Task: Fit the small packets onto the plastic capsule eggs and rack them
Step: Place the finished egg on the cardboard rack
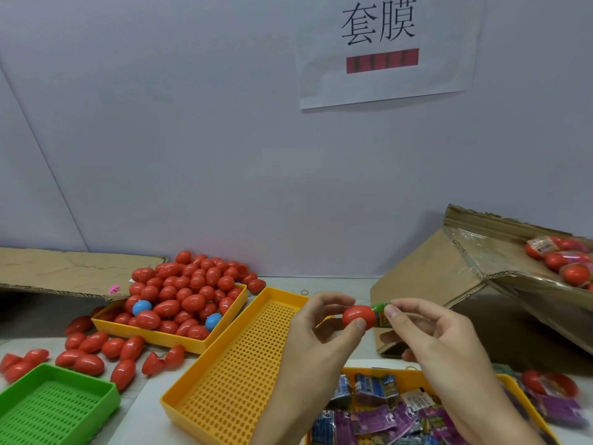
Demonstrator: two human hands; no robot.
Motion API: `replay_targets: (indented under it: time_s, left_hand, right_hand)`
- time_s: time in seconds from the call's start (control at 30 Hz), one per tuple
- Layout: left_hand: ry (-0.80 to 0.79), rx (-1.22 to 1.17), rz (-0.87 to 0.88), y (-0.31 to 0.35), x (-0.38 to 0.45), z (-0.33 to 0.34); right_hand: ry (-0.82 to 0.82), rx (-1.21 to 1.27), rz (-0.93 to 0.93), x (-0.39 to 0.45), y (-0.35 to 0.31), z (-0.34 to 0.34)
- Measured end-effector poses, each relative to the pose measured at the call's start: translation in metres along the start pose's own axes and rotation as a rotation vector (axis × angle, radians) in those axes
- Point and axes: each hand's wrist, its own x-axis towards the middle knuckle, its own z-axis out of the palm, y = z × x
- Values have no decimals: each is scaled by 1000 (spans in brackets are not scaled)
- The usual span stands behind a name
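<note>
A: While both hands are working above the worktop's near edge, the left hand [321, 319] is pinching a red capsule egg [357, 317] between thumb and fingers.

B: Noted. The right hand [430, 332] is pinching a green packet [380, 311] that is sitting partly over the egg's right end; fingertips closed on the packet.

A: Below the hands, an empty yellow perforated tray [231, 364] is running from the near edge toward the back.

B: A second yellow tray [513, 385] at the near right edge is holding loose packets [385, 412], purple and blue mostly.

A: A third yellow tray [224, 330] left of centre is heaping with red eggs [189, 293], two blue ones [142, 307] showing among them.

B: More red eggs are lying spilled on the worktop [340, 284] beside it, toward the left edge.

A: A green perforated tray [64, 396] is sitting at the near left corner.

B: A cardboard box [426, 274] is tilting at the right edge, wrapped eggs [564, 261] lying on its plastic lining.

A: Flat cardboard [64, 271] is lying at the back left. A paper sign [385, 49] is hanging on the wall.
</note>
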Motion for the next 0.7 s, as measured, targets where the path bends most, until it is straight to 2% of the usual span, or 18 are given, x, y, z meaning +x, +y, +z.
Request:
replay_targets:
  time_s: [0.23, 0.57, 0.7]
  left_hand:
    - [18, -6, -1, -1, 0, 0]
    - [38, -189, -32, -1, 3, 2]
    - [12, -180, -48, -1, 2, 2]
  right_hand:
    - [4, -9, -29, 0, 1, -1]
    - [2, 10, -82, -1, 0, 0]
    - [19, -19, -125, -1, 2, -1]
